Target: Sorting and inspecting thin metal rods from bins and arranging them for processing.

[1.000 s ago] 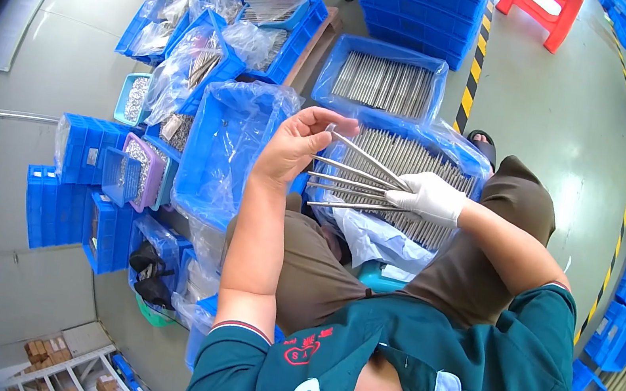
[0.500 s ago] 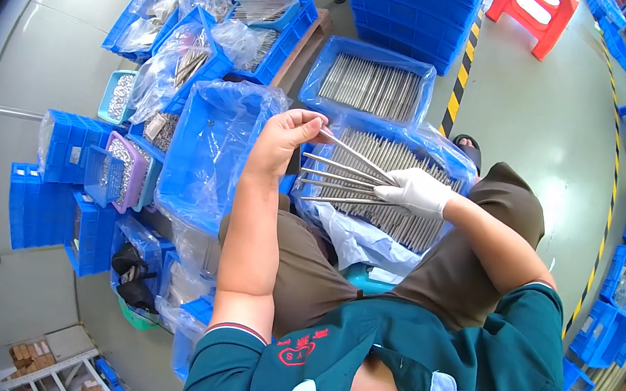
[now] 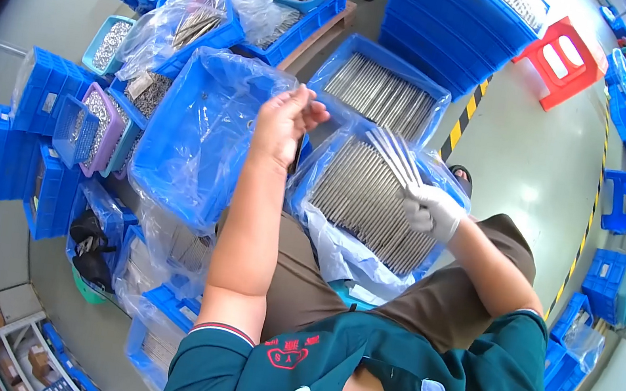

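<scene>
Left hand (image 3: pixel 285 118) now off rods (image 3: pixel 397 158)

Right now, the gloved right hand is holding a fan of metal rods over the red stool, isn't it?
Not quite. The head view shows the gloved right hand holding the fan of metal rods over the plastic-lined blue bin of rods in the lap, not over the red stool, which stands apart on the floor.

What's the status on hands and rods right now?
Right hand, gloved, grips a fan of metal rods over the rod-filled bin. Left hand, bare, pinches one rod above the plastic-lined bin. Nothing between them.
</scene>
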Demonstrator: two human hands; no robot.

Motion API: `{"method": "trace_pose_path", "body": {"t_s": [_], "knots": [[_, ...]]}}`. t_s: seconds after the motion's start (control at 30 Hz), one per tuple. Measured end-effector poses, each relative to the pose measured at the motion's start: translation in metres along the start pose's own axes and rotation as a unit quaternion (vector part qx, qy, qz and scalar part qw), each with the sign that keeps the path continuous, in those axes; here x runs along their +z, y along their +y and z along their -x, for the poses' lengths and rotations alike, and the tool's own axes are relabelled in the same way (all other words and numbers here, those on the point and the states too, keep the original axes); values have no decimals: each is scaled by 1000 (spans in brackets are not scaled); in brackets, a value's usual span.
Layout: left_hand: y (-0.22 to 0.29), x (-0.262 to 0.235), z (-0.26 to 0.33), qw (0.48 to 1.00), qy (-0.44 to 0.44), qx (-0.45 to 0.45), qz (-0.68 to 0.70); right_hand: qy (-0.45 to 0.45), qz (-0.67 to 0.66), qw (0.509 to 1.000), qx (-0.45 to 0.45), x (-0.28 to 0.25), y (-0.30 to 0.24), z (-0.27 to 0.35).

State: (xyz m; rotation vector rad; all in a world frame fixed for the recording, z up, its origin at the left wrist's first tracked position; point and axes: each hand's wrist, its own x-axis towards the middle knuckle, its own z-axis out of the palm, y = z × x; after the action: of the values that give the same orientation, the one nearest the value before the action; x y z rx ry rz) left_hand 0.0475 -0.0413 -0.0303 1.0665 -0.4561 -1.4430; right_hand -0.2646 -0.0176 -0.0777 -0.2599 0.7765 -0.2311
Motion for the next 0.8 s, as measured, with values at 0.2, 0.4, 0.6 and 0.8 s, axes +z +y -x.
{"method": "trace_pose_path", "body": {"t_s": [0.2,0.4,0.6,0.8], "knots": [[5,18,12,999,-49,2,13,77,-50,996,-7,-56,-78,-91],[21,13,21,998,-47,16,33,155,-86,984,-32,-116,-130,-209],[26,10,16,998,-23,-35,53,168,-224,957,-76,-164,-146,-302],[32,11,10,997,9,-65,43,212,-240,935,-150,-201,-171,-364]]}}
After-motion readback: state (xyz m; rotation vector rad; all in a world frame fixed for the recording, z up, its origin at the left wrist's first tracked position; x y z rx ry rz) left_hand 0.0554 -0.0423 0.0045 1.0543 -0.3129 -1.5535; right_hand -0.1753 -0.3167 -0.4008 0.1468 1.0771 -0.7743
